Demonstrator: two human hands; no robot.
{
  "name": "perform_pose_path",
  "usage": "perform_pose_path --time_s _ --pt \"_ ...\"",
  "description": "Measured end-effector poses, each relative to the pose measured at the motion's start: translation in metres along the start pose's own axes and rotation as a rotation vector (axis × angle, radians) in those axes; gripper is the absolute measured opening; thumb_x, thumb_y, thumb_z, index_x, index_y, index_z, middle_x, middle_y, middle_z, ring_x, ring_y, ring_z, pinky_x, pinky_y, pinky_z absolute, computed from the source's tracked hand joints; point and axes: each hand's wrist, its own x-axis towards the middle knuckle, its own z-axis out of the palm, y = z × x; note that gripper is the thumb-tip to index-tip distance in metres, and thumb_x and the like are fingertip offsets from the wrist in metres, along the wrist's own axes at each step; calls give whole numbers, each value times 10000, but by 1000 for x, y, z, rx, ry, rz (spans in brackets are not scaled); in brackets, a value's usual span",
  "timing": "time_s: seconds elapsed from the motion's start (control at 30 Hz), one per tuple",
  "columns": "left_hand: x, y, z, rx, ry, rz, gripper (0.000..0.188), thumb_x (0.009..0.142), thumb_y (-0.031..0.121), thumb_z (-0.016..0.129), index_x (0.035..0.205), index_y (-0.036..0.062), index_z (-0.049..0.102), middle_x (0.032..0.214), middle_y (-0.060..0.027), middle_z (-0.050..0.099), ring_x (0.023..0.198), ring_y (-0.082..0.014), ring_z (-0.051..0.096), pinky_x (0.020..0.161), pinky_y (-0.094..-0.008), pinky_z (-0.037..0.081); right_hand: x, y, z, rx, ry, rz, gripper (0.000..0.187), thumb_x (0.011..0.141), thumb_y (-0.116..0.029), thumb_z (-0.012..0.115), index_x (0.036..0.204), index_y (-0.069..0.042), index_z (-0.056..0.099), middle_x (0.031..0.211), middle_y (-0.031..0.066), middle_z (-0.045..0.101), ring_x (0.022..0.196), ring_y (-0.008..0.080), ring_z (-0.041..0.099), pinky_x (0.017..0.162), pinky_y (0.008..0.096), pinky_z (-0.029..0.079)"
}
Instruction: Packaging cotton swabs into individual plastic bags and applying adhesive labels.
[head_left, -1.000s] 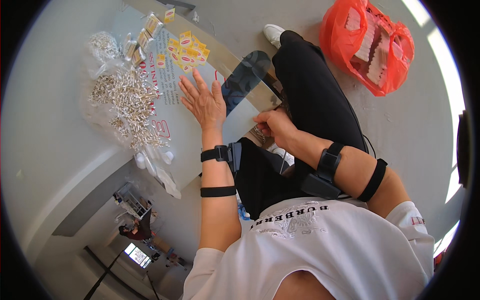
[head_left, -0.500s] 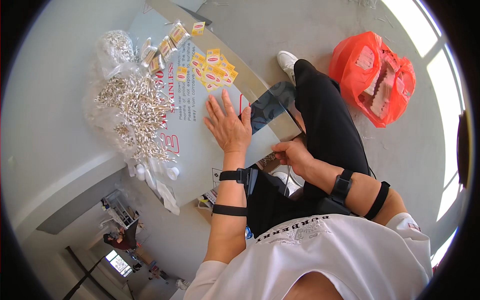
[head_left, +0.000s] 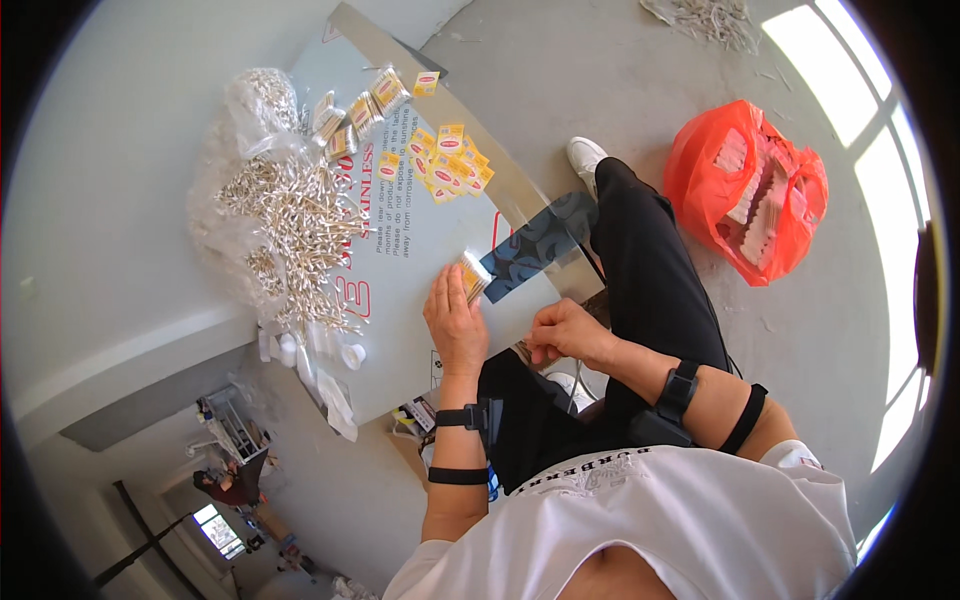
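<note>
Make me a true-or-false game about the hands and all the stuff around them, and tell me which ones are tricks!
1. The left hand is touching a small yellow-labelled pack. True.

2. The red bag is up on the table. False: the red bag is on the floor.

3. In the picture, the pile of loose cotton swabs is to the left of the yellow cards. True.

4. The right hand is inside the red bag. False: the right hand is by the table's edge, away from the bag.

5. The person wears black trousers. True.
</note>
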Motion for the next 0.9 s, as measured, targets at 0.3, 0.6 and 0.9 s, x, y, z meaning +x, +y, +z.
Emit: perform_pose_path --time_s 0.3,0.6,0.9 --pt "136 -64 -22 162 150 136 558 780 -37 592 1319 27 463 1219 -169 531 1146 -353 493 954 -445 404 10 6 1 100 -41 -29 155 885 -101 628 758 -13 644 683 72 674 551 80 557 524 203 424" --pt "168 -75 -1 154 66 83 609 808 69 674 1367 98 434 1393 -151 410 1283 -364 388 1029 -470 361 10 -4 2 151 -7 -29 139 892 -112 624 802 -8 647 699 74 674 582 87 568 542 205 426" --pt "207 -96 19 128 219 131 439 834 -12 581 1270 32 562 1265 -166 525 1195 -357 465 1008 -460 398 7 -19 -2 152 -44 -54 159 906 -131 622 803 -13 646 710 52 668 614 72 566 565 207 430"
